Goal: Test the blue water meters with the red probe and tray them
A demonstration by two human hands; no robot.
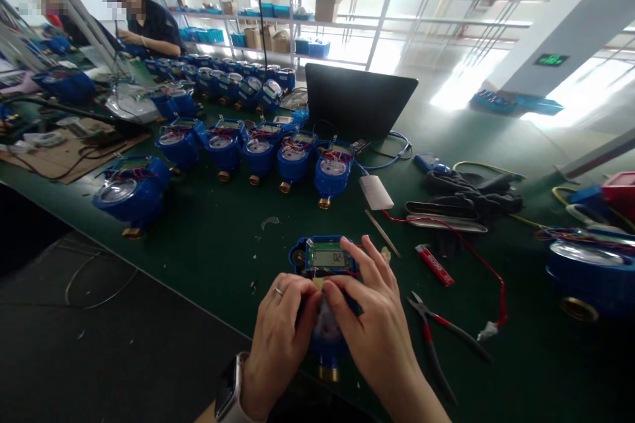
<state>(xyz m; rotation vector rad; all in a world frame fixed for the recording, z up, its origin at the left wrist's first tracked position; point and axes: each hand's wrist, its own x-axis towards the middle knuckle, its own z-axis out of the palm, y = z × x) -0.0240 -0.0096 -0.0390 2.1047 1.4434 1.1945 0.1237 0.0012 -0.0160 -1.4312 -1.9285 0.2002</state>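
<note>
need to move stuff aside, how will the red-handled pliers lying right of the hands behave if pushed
The red-handled metal pliers lie flat on the green table mat, so they would probably slide, not roll. They look rigid and fairly heavy for their size. Their spread handles may swing or snag the red wire.

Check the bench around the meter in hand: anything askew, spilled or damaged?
Nothing looks damaged or spilled. The blue water meter under both hands lies open with wires exposed, like the row of meters behind. Pliers lie loose beside it.

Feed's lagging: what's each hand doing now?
Left hand: closed on the blue meter.
Right hand: fingers on the same meter, gripping it.
</note>
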